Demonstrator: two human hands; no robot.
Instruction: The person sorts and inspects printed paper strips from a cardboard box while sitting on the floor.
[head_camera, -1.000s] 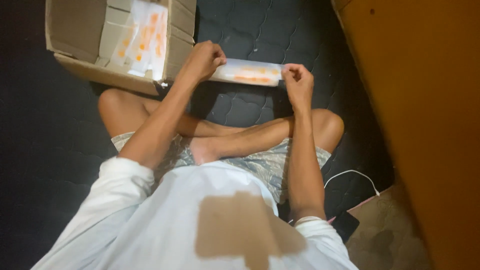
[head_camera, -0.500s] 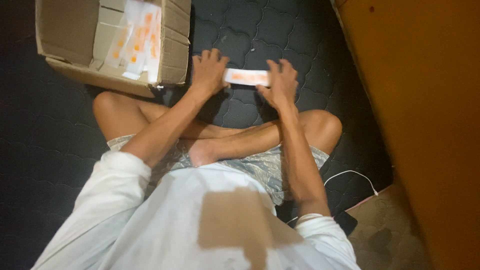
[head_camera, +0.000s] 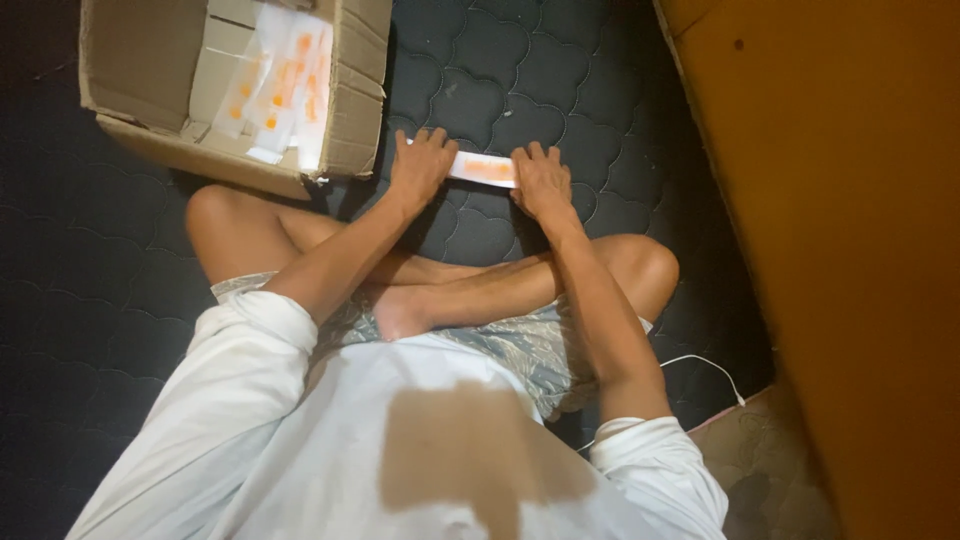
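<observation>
A person sits cross-legged on a dark quilted mattress (head_camera: 520, 80), seen from above. Both hands lie flat and close together on a long white strip with orange marks (head_camera: 482, 169), a little above the middle of the frame. The left hand (head_camera: 420, 165) covers the strip's left end and the right hand (head_camera: 541, 180) covers its right end, so only the middle part shows between them. The fingers are spread and pressing down, not curled around it, which looks like a way to keep the thin strip flat and smooth on the soft bed. The strip looks like paper or thin plastic, flat and a bit shiny. In the upper left of the frame sits an open brown cardboard box (head_camera: 130, 70) with rough, bent flaps. Inside it lie more white strips with orange marks (head_camera: 285, 85), piled loosely, close enough to reach. The mattress has stitched puffy shapes like little clouds. A tall smooth orange-brown board (head_camera: 850, 250) fills the right side of the frame. A thin white cable (head_camera: 705, 368) curls at the lower right, near the person's knee.
</observation>
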